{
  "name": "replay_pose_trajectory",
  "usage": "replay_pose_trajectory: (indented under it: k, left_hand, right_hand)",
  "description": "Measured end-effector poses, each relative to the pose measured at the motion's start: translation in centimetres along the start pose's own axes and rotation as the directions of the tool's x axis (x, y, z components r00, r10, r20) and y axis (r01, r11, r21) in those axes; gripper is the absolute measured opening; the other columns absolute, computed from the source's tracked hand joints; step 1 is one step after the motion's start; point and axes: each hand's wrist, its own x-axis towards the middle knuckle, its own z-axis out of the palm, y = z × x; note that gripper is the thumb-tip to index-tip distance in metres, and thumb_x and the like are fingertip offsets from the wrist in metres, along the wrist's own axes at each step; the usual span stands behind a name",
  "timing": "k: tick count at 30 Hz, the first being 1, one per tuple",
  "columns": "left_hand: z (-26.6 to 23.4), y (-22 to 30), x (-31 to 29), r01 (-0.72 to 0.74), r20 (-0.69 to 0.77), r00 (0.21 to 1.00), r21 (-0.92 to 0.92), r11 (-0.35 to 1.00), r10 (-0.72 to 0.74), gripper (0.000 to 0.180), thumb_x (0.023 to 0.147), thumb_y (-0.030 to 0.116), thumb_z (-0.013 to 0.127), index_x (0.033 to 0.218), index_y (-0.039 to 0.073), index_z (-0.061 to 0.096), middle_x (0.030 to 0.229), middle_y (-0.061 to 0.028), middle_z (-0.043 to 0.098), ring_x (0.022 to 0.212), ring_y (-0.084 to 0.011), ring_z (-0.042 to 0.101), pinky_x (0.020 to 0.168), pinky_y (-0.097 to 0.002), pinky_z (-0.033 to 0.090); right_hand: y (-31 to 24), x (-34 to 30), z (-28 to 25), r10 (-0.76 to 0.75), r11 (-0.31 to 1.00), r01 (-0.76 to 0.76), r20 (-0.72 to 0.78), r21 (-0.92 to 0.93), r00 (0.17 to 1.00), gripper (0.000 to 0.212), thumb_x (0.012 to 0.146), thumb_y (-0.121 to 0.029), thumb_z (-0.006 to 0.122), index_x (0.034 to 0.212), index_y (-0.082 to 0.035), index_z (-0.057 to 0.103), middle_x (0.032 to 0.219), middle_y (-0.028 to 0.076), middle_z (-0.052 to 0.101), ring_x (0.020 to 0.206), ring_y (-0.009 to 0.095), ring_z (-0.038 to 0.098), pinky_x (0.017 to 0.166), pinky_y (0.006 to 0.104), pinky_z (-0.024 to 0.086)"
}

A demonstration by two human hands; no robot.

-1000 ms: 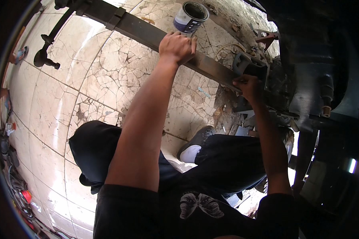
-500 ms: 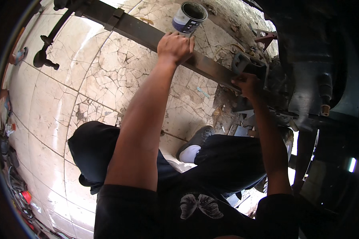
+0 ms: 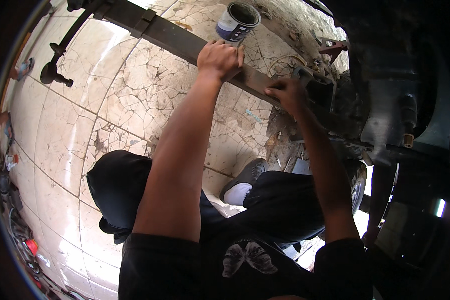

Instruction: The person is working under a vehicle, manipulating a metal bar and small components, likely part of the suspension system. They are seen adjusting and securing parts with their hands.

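A long dark leaf spring [image 3: 177,46] runs aslant from the upper left toward the dark machinery at the right, with a metal clip [image 3: 143,24] around it. My left hand [image 3: 220,60] is closed over the spring near its middle, knuckles up. Farther right, my right hand [image 3: 290,95] is bent against the spring's face, thumb and fingers drawn together. Shadow hides whatever those fingers may hold. Just beyond my left hand stands an open metal can [image 3: 237,24] with a white and blue label, its inside dark.
Cracked pale floor tiles [image 3: 130,90] lie below. At the upper left hangs a dark rod with a jointed end [image 3: 52,74]. Bulky dark vehicle parts [image 3: 390,75] crowd the right side, beside a dark bracket [image 3: 317,85]. Clutter [image 3: 30,247] lines the left edge.
My right hand has slid leftward along the spring, closer to my left hand. The left hand keeps its place, and the can has not moved.
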Motion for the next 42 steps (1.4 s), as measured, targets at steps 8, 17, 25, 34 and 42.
replay_pose_trajectory:
  k: [8, 17, 25, 34, 42]
  left_hand:
    - [-0.1, 0.0, -0.1, 0.010, 0.003, 1.000, 0.002, 1.000, -0.010, 0.054, 0.107, 0.038, 0.048, 0.074, 0.012, 0.080, 0.086, -0.0108, 0.079, 0.099, -0.0276, 0.074, 0.096, -0.0402, 0.054]
    - [0.4, -0.1, 0.0, -0.020, -0.027, 0.999, -0.004, 1.000, 0.019, 0.052, 0.107, 0.039, 0.048, 0.077, 0.011, 0.081, 0.088, -0.0119, 0.079, 0.096, -0.0297, 0.074, 0.096, -0.0401, 0.054]
    - [-0.9, 0.3, -0.2, 0.034, 0.002, 0.999, -0.027, 0.999, -0.034, 0.054, 0.107, 0.041, 0.048, 0.077, 0.011, 0.081, 0.093, -0.0151, 0.079, 0.098, -0.0316, 0.075, 0.099, -0.0417, 0.054]
    - [-0.2, -0.2, 0.0, 0.012, -0.010, 1.000, -0.020, 1.000, -0.012, 0.052, 0.107, 0.041, 0.048, 0.080, 0.011, 0.081, 0.093, -0.0141, 0.079, 0.101, -0.0300, 0.074, 0.098, -0.0407, 0.054]
    - [-0.5, -0.1, -0.4, 0.040, -0.001, 0.999, -0.004, 0.999, -0.040, 0.055, 0.107, 0.040, 0.047, 0.075, 0.009, 0.079, 0.090, -0.0143, 0.079, 0.101, -0.0302, 0.074, 0.098, -0.0403, 0.053]
  right_hand:
    - [5.3, -2.5, -1.9, -0.028, 1.000, 0.028, -0.018, 0.011, 0.999, 0.027, 0.082, -0.033, 0.091, 0.095, -0.010, 0.084, 0.085, 0.014, 0.079, 0.078, 0.026, 0.077, 0.077, 0.0390, 0.058]
    - [-0.2, -0.6, 0.6, -0.064, 0.998, 0.063, -0.044, -0.020, 0.997, 0.025, 0.082, -0.029, 0.090, 0.095, -0.009, 0.084, 0.087, 0.010, 0.080, 0.082, 0.020, 0.077, 0.077, 0.0355, 0.058]
    - [3.3, -2.9, -2.1, -0.035, 0.999, 0.034, -0.050, -0.009, 0.998, 0.027, 0.085, -0.030, 0.087, 0.098, -0.007, 0.082, 0.089, 0.012, 0.079, 0.085, 0.024, 0.078, 0.083, 0.0382, 0.057]
    - [-0.9, 0.2, 1.4, -0.053, 0.992, 0.055, -0.023, 0.112, 0.998, 0.021, 0.083, -0.029, 0.087, 0.095, -0.011, 0.083, 0.091, 0.009, 0.080, 0.086, 0.024, 0.078, 0.082, 0.0369, 0.058]
    - [4.0, -3.1, -2.5, 0.001, 0.996, -0.011, -0.114, -0.086, 0.993, 0.024, 0.085, -0.033, 0.086, 0.096, -0.012, 0.084, 0.090, 0.011, 0.080, 0.084, 0.025, 0.078, 0.081, 0.0386, 0.058]
